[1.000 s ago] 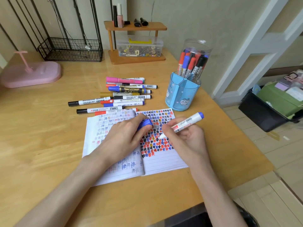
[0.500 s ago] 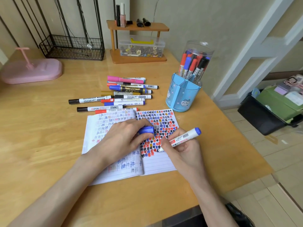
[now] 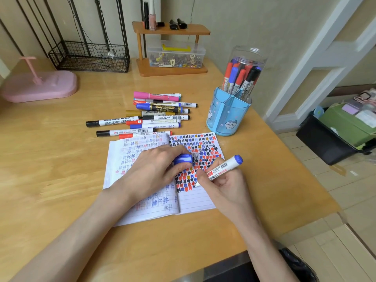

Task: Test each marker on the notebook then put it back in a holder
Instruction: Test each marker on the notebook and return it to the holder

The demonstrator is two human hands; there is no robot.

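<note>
An open notebook lies on the wooden table, its pages covered with coloured marks. My right hand grips a white marker with a blue end, its tip touching the right page at the edge of the marks. My left hand rests on the notebook and pinches the blue cap. Several markers lie in a pile behind the notebook. A blue divided holder stands at the right, with a clear jar of markers behind it.
A wooden shelf with a clear box and small bottles stands at the back. A black wire basket and a pink tray sit at the back left. The table's right edge drops to a tiled floor with bags.
My right hand has slid the marker tip down the right page toward me. My left hand stays on the notebook with the cap.
</note>
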